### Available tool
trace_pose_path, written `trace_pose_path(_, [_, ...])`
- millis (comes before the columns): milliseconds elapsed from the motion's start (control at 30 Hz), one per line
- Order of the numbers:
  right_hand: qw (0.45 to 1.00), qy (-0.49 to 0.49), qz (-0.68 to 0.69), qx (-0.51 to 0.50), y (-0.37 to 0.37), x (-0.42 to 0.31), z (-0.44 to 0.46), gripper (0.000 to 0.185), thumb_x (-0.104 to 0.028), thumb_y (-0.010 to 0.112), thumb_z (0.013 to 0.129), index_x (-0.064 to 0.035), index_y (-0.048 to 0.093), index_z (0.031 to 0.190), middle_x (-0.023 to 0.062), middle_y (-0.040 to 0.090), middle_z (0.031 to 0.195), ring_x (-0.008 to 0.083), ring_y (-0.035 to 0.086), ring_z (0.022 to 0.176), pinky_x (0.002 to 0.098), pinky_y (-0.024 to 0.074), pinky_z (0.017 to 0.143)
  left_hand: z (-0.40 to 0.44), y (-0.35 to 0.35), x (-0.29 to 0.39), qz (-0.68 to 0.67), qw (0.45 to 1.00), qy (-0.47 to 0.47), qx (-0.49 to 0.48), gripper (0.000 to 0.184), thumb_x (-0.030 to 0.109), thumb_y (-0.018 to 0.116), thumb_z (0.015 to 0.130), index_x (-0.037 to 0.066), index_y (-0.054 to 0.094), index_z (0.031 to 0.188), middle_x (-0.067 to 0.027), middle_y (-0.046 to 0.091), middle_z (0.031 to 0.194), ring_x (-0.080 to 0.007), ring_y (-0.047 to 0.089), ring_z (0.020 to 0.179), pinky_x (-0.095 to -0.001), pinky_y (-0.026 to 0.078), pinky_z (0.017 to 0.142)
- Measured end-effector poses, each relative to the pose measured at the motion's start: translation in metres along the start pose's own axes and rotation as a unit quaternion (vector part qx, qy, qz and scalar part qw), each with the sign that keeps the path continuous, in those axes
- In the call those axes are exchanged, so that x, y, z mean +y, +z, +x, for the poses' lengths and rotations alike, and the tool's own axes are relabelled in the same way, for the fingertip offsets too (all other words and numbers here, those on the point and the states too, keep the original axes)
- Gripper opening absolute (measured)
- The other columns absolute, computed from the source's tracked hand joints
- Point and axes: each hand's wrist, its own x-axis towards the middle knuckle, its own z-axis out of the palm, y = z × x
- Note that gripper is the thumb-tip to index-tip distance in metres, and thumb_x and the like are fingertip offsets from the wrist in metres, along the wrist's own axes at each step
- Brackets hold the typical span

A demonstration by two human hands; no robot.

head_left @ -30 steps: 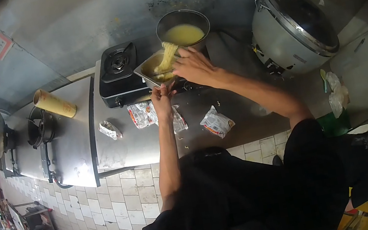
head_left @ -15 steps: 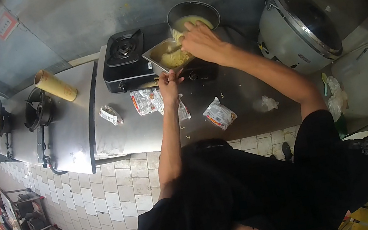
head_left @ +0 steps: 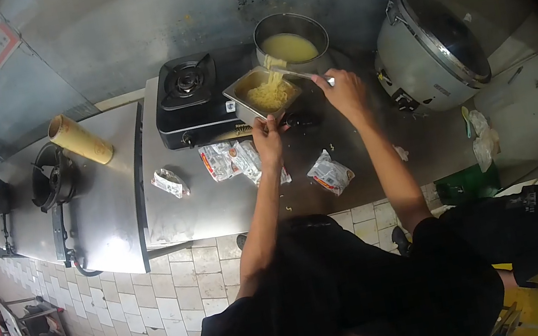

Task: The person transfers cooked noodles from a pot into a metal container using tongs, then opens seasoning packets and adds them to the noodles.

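Note:
My left hand (head_left: pixel 268 141) grips the near edge of a square metal pan (head_left: pixel 240 89), its fingers closed on the rim. Curly yellow noodles (head_left: pixel 270 98) lie in the pan, and a few strands hang over its far edge. My right hand (head_left: pixel 346 91) is closed round the handle of long metal tongs (head_left: pixel 299 74), whose far end is among the strands; their exact shape is hard to make out. Just behind the pan stands a round dark pot (head_left: pixel 286 21) with cloudy yellowish broth (head_left: pixel 291 47) in it.
A black gas stove (head_left: pixel 176 123) shows its left burner (head_left: pixel 187 81). Torn noodle packets (head_left: pixel 219 161) and another packet (head_left: pixel 331 171) lie on the steel counter (head_left: pixel 219 209). A large rice cooker (head_left: pixel 419 62) stands right, a yellowish roll (head_left: pixel 80 140) left. Someone in black (head_left: pixel 523 220) is at lower right.
My right hand has drawn back from the pot to the right, and the tongs now show clearly at the pan's far edge. The whole view has shifted slightly.

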Motion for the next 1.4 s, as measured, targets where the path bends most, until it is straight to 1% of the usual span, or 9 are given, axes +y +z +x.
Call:
trace_pose_path(67, [0.999,-0.008,-0.001,0.04,0.022,0.0,0.001,0.048,-0.052,0.062,0.089,-0.0053,0.072,0.096,0.0194,0.07,0.089,0.0413,0.067,0.086,0.0513,0.0516,0.073,0.0,0.002,0.003,-0.005,1.0,0.004,0.021,0.018,0.017,0.049,0.103,0.0,0.053,0.099,-0.0122,0.065,0.103,-0.0191,0.067,0.098,-0.0279,0.058,0.071])
trace_pose_path(400, [0.994,0.073,0.024,0.076,0.062,-0.022,0.01,0.046,-0.052,0.065,0.085,-0.0074,0.074,0.091,0.0191,0.07,0.084,0.0413,0.066,0.08,0.0495,0.0513,0.072,0.001,0.002,-0.001,-0.051,0.998,-0.012,0.016,0.018,0.017,0.05,0.103,0.0,0.052,0.099,-0.013,0.063,0.105,-0.0213,0.066,0.101,-0.0285,0.059,0.069])
trace_pose_path(467, [0.987,0.041,0.073,0.14,0.083,-0.013,0.016,0.043,-0.049,0.068,0.085,-0.006,0.074,0.087,0.0191,0.07,0.081,0.0408,0.066,0.078,0.0475,0.0502,0.07,0.004,0.004,0.002,-0.038,0.999,-0.007,0.018,0.018,0.016,0.049,0.103,-0.001,0.051,0.099,-0.0144,0.062,0.107,-0.0232,0.066,0.103,-0.0294,0.059,0.07])
trace_pose_path(567, [0.979,0.069,0.149,0.123,0.094,-0.012,0.009,0.042,-0.046,0.07,0.084,-0.0045,0.073,0.082,0.0192,0.068,0.078,0.0396,0.065,0.075,0.0458,0.0482,0.068,0.006,0.003,0.003,-0.034,0.999,-0.012,0.02,0.02,0.017,0.049,0.103,-0.002,0.051,0.1,-0.0157,0.062,0.106,-0.0245,0.066,0.103,-0.0298,0.059,0.07])
trace_pose_path(767, [0.978,-0.04,0.15,0.138,0.049,-0.026,-0.031,0.03,-0.035,0.07,0.086,-0.0061,0.073,0.082,0.0171,0.069,0.077,0.0373,0.063,0.075,0.0461,0.0466,0.065,0.011,-0.006,-0.005,-0.023,0.999,-0.037,0.007,0.022,0.017,0.049,0.103,-0.003,0.053,0.112,-0.0156,0.062,0.117,-0.0244,0.064,0.109,-0.033,0.058,0.077])
trace_pose_path(867, [0.981,-0.098,0.133,0.1,0.023,-0.043,-0.051,0.025,-0.03,0.072,0.085,-0.0053,0.072,0.08,0.0149,0.068,0.074,0.0357,0.061,0.07,0.0464,0.0459,0.064,0.009,-0.002,0.003,-0.052,0.998,-0.016,0.019,0.02,0.017,0.05,0.103,-0.003,0.052,0.102,-0.0154,0.063,0.105,-0.0235,0.067,0.101,-0.0299,0.059,0.071])
trace_pose_path(1000, [0.993,-0.116,0.028,-0.008,-0.002,-0.054,-0.052,0.032,-0.035,0.07,0.086,-0.0047,0.068,0.078,0.0153,0.068,0.072,0.0355,0.064,0.075,0.0443,0.0492,0.067,0.012,-0.005,0.009,-0.052,0.998,-0.017,0.007,0.019,0.017,0.05,0.103,-0.002,0.052,0.101,-0.0146,0.064,0.105,-0.0226,0.067,0.101,-0.0296,0.059,0.072])
trace_pose_path(1100, [0.987,-0.143,-0.073,0.02,-0.015,-0.059,-0.037,0.035,-0.037,0.069,0.085,-0.0032,0.067,0.077,0.018,0.066,0.069,0.0367,0.065,0.076,0.045,0.0508,0.067,0.008,-0.009,0.008,-0.051,0.998,-0.027,-0.006,0.019,0.016,0.05,0.103,-0.002,0.053,0.104,-0.014,0.064,0.108,-0.0224,0.066,0.103,-0.0291,0.058,0.072])
trace_pose_path(1400, [0.979,-0.175,-0.092,-0.043,-0.071,-0.08,0.013,0.033,-0.034,0.074,0.081,-0.0013,0.07,0.077,0.0212,0.067,0.075,0.0389,0.066,0.076,0.049,0.0508,0.067,0.008,-0.011,0.005,-0.035,0.999,-0.027,-0.019,0.02,0.017,0.05,0.103,-0.002,0.053,0.109,-0.0127,0.064,0.112,-0.0219,0.065,0.105,-0.0293,0.058,0.074])
